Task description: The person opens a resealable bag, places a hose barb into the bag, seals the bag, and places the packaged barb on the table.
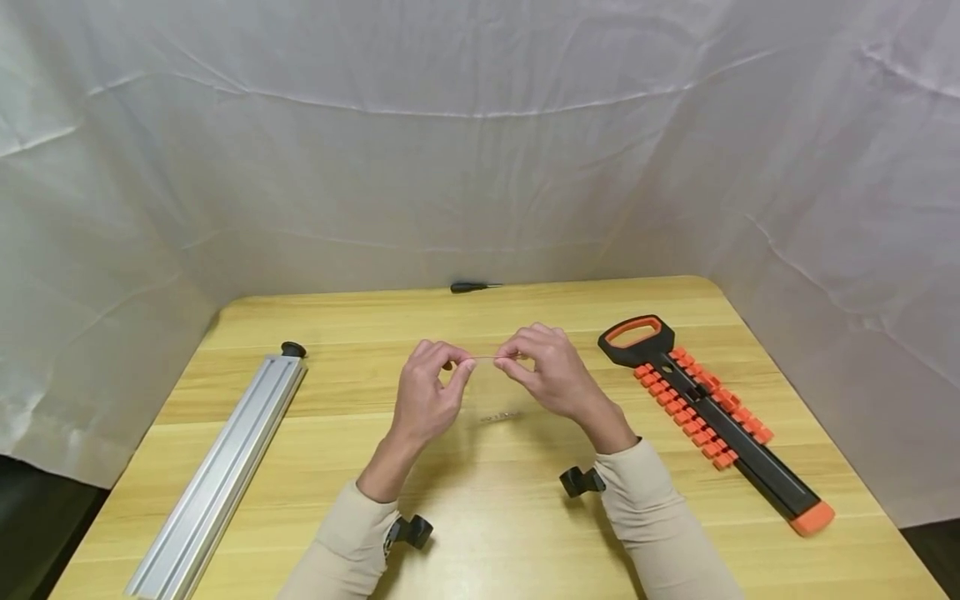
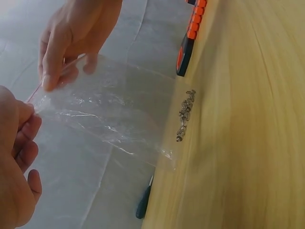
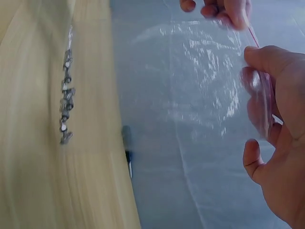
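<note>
A clear zip-lock plastic bag (image 2: pixel 114 105) hangs upright between my hands, its mouth a thin red strip (image 3: pixel 253 36). My left hand (image 1: pixel 427 392) pinches one end of that strip between thumb and forefinger. At the other end, my right hand (image 1: pixel 551 371) pinches it the same way, a short stretch of red line showing between the two. Several small metal pieces, seemingly screws (image 2: pixel 185 114), lie in a row along the bag's bottom, close over the wooden table (image 1: pixel 480 508). From the head view the bag is almost invisible.
A silver aluminium rail (image 1: pixel 221 475) with a black knob (image 1: pixel 293 349) lies on the left. To the right is a black rack (image 1: pixel 757 467) with orange clips and a handle. A small black screwdriver (image 1: pixel 468 287) rests at the back edge, before a pale curtain (image 1: pixel 480 167).
</note>
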Motion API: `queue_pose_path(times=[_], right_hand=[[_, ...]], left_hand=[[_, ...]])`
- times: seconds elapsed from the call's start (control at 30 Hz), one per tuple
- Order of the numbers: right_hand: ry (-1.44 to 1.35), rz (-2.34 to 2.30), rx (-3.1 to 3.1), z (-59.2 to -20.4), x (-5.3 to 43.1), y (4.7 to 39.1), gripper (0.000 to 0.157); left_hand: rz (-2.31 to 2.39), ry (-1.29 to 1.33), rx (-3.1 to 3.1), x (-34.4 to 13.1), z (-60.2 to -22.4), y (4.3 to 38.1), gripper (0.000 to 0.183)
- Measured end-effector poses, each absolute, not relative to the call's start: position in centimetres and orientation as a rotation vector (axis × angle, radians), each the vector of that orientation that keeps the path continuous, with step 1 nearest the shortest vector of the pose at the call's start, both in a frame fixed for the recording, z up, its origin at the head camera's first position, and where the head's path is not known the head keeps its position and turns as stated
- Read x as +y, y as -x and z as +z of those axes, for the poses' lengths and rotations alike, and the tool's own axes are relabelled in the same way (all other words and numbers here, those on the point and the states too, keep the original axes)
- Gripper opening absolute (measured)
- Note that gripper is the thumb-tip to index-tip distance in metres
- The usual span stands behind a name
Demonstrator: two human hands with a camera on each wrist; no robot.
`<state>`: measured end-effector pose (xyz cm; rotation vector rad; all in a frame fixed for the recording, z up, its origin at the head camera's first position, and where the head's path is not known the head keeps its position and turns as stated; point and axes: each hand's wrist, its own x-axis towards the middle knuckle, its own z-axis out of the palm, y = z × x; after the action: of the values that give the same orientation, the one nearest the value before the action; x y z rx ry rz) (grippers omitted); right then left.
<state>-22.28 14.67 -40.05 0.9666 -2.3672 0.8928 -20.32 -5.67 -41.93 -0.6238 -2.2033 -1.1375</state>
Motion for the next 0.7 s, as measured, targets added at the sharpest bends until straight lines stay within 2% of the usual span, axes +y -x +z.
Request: queue_pose_path(times=[0.4,0.7], right_hand=[[-0.799,0.996,-2.478,-40.6,17.5,22.3,0.006],[-0.869,1.154,-2.482,-39.8,17.8,21.6,0.009]], left_hand=[[-1.248,0.606,-2.177,-6.9,-42.4,20.8,0.008],[-1.446,0.746,-2.236,-8.6,-42.1,20.6,0.006]])
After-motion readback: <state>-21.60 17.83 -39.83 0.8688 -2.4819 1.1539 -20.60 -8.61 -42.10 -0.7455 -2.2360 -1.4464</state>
